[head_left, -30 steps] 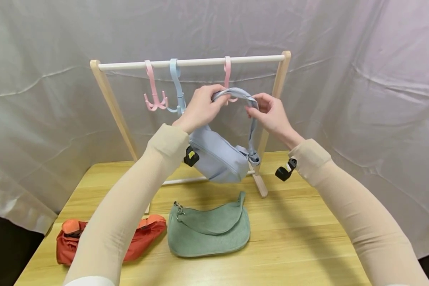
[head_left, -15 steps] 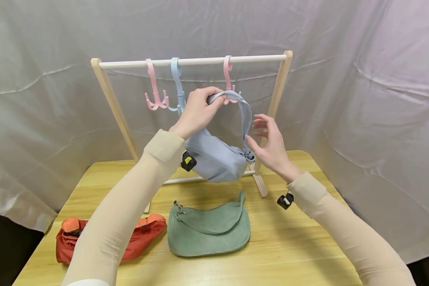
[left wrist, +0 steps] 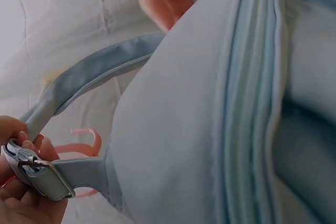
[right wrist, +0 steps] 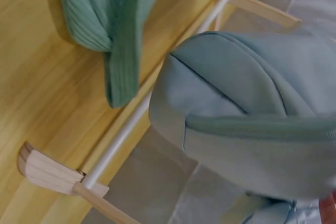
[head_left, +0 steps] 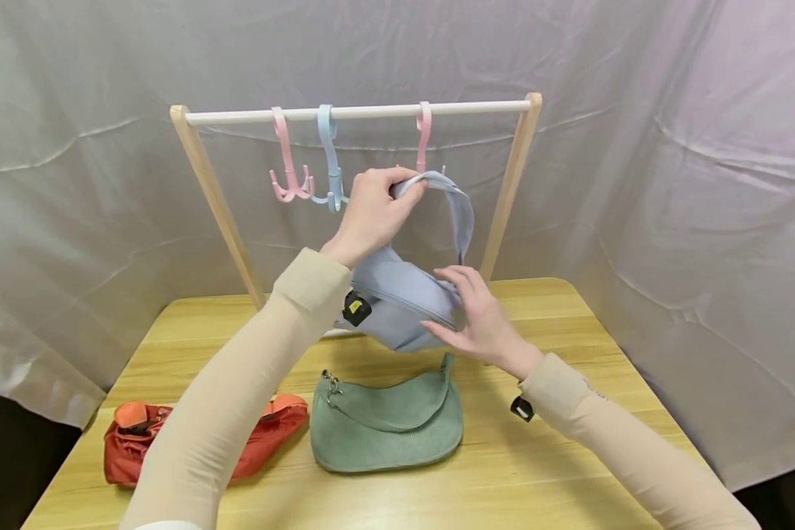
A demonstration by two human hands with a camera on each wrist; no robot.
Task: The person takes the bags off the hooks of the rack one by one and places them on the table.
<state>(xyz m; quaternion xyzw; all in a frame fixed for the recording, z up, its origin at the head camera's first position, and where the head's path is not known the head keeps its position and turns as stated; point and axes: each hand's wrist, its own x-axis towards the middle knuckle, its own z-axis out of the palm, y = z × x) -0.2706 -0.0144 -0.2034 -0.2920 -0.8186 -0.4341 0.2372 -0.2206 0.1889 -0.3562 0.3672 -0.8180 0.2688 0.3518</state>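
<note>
A light blue shoulder bag hangs above the table, tilted down to the right. My left hand pinches its strap between thumb and fingers. In the left wrist view the left hand holds the strap beside a metal buckle. My right hand is at the bag's right end, fingers fairly straight, thumb in front and the other fingers above. The right wrist view has the bag's zipped end close up. A pink hook is partly hidden behind the left hand and strap.
A wooden rack with a white rail stands at the back. From it also hang another pink hook and a blue hook. A green handbag and a red bag lie on the table.
My right hand lets go of the strap and moves down to the bag's right end. My left hand stays on the strap, now slightly lower. The bag has shifted a little.
</note>
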